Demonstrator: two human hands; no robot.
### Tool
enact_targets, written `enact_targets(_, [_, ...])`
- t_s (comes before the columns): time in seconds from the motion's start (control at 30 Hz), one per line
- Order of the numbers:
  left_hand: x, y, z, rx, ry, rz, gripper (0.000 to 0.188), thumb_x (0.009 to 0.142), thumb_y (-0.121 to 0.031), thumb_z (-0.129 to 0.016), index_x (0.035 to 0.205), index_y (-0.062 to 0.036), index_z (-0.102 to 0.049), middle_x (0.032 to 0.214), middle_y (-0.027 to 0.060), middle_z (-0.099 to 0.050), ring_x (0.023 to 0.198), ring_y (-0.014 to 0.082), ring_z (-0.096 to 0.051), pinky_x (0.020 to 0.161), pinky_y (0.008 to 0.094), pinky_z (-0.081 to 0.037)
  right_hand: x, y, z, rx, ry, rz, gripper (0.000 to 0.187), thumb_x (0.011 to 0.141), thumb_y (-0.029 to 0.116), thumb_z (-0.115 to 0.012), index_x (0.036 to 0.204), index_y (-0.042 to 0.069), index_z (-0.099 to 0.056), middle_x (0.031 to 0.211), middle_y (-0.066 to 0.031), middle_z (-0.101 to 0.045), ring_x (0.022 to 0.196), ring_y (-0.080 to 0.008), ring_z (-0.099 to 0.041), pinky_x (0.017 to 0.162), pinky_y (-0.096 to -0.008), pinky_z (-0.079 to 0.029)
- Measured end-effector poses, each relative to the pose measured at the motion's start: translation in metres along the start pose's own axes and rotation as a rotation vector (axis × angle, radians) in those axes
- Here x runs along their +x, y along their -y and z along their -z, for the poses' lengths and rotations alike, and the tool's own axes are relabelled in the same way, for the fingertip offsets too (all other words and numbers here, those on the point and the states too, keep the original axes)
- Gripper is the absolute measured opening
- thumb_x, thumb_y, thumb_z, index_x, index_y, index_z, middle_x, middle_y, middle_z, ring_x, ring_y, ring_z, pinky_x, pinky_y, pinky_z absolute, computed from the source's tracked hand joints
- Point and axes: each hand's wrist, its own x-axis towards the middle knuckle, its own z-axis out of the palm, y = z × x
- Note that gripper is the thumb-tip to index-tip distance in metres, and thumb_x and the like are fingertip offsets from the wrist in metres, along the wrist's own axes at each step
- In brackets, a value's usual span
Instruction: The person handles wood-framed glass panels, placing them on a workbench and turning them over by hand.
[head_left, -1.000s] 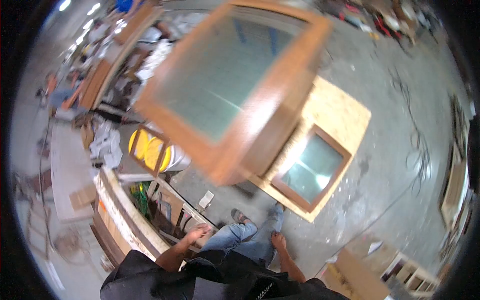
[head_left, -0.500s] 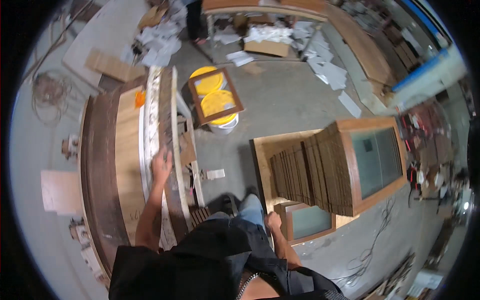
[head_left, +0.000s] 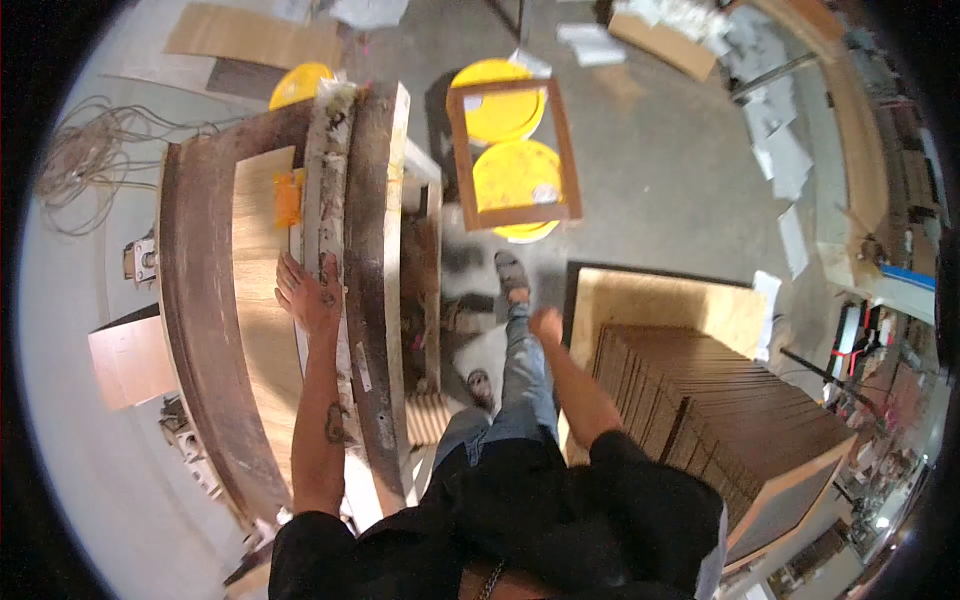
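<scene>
My left hand (head_left: 314, 292) is stretched over the workbench with its fingers apart, lying at the edge of a pale wooden board (head_left: 262, 235). It grips nothing that I can see. Just beyond the fingertips, an orange object (head_left: 288, 198) lies on the board's edge; its kind is unclear. My right hand (head_left: 546, 325) hangs beside my leg, fingers curled in, with nothing showing in it. To its right stands a stack of brown wooden frames (head_left: 710, 390) on a plywood base (head_left: 660, 300).
A brown rectangular frame (head_left: 570, 170) rests across two yellow-lidded buckets (head_left: 520, 180) ahead. Another yellow lid (head_left: 300, 85) shows behind the long workbench (head_left: 375, 200). Coiled cables (head_left: 85, 170) lie at the far left. Scrap sheets (head_left: 785, 150) litter the floor at the far right.
I have stepped forward along the bench, so the buckets and the frame stack appear nearer. My left hand has come up to the board, closer to the orange object.
</scene>
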Motion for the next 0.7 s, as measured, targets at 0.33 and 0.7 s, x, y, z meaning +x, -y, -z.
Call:
enact_targets(0.33, [0.016,-0.035,0.0,0.032,0.155,0.116,0.076,0.084,-0.043,-0.064,0.138,0.0,-0.032,0.141,0.0204,-0.037,0.129,0.0383,-0.038,0.103,0.0465,-0.034,0.253,0.111,0.002,1.395,-0.058,-0.598,0.056,0.08,0.039,-0.074,0.119,0.006,-0.051,0.105,-0.0175,-0.058,0.083,-0.0348,-0.061,0.07,-0.0508,-0.051])
enact_targets(0.7, [0.009,-0.034,0.003,-0.028,0.205,0.132,0.078,0.082,-0.043,-0.066,0.137,0.0004,-0.032,0.134,0.0224,-0.044,0.12,0.0418,-0.046,0.099,0.0482,-0.039,0.272,0.138,0.005,1.025,-0.162,-0.767,0.06,0.075,0.037,-0.077,0.119,0.002,-0.056,0.104,-0.017,-0.065,0.088,-0.0321,-0.065,0.062,-0.0443,-0.053])
